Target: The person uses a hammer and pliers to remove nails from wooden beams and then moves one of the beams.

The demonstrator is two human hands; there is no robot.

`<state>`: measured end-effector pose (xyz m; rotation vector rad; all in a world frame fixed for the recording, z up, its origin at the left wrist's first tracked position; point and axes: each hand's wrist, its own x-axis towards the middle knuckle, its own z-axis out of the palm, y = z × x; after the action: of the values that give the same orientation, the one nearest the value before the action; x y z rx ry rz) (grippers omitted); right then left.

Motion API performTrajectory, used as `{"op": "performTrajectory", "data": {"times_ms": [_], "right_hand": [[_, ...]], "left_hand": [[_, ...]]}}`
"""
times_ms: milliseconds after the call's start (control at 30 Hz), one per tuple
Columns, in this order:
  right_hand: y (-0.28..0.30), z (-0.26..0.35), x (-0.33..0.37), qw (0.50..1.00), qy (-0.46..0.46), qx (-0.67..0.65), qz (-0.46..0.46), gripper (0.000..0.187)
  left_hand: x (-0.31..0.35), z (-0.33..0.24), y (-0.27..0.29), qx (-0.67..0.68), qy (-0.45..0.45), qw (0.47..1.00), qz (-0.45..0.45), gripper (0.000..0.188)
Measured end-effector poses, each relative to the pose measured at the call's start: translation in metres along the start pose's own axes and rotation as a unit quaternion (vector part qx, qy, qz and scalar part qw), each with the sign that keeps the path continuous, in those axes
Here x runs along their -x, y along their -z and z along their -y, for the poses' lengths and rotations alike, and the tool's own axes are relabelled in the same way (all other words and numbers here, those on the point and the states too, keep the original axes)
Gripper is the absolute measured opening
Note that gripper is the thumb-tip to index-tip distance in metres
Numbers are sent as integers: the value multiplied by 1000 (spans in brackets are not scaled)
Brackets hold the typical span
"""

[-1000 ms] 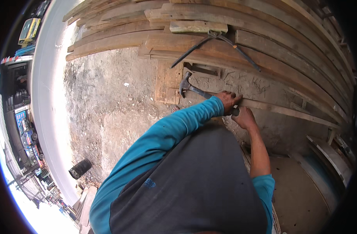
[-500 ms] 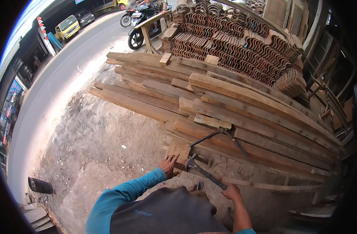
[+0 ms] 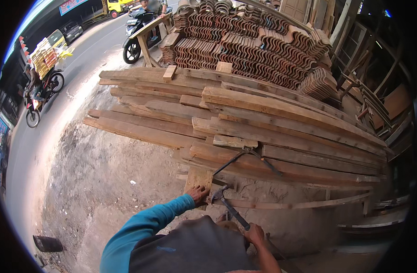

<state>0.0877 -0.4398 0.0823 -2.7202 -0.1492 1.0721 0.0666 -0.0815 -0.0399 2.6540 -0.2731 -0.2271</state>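
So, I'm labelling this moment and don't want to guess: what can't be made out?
All in the head view:
- Part of the wooden board: covered by the left hand.
- End of the hammer handle: hidden in the right hand.
- Head of the long-handled tool: too small for detail.
- Yellow truck: cut off by upper edge.
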Motion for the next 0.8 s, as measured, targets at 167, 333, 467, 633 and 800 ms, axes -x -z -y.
{"op": "performTrajectory", "data": {"times_ms": [167,333,467,633,800], "right_hand": [[-12,-16,-27,1000,11,-6,3,45],[-11,-14,-34,999,29,-26,21,28],[-23,-22,-43,998,59,-32,19,30],[-13,-14,-45,997,58,-35,39,33],[15,-14,-20,994,99,-8,45,46]], "left_hand": [[-1,-1,3,-38,-1,999,22,59],[6,-10,10,28,44,998,46,54],[12,-14,12,3,53,997,58,49],[13,-26,14,-37,97,993,52,47],[5,-18,7,-15,116,993,7,45]]}}
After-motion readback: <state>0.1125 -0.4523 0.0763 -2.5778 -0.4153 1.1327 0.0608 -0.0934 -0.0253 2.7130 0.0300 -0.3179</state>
